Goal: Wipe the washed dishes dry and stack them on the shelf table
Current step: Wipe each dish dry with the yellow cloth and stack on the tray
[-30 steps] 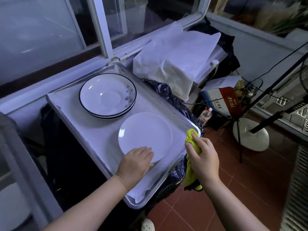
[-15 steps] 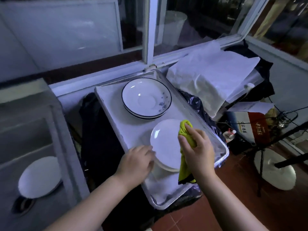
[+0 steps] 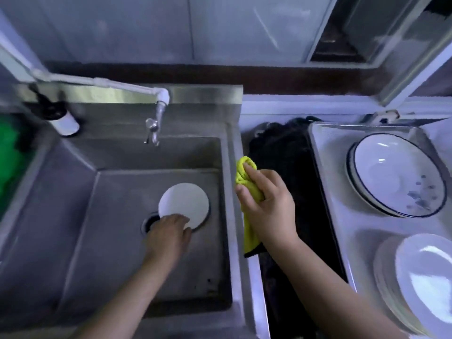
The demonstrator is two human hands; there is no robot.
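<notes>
A plain white plate (image 3: 184,204) lies at the bottom of the steel sink (image 3: 73,216), partly over the drain. My left hand (image 3: 167,237) reaches down onto the plate's near edge, fingers curled over its rim. My right hand (image 3: 267,206) hovers above the sink's right wall and grips a bunched yellow-green cloth (image 3: 245,178). On the metal tray (image 3: 342,216) to the right stand a stack of blue-rimmed bowls (image 3: 396,174) and, nearer me, a stack of plain white plates (image 3: 425,282).
A tap (image 3: 156,118) on a white pipe hangs over the sink's back. A dark bottle (image 3: 62,118) lies on the left ledge beside something green (image 3: 9,155). Black plastic (image 3: 291,192) fills the gap between sink and tray. Window frames run behind.
My view swung left from the tray to the sink. My left hand left the plate stack on the tray and now reaches the plate in the sink; my right hand followed with the cloth.
</notes>
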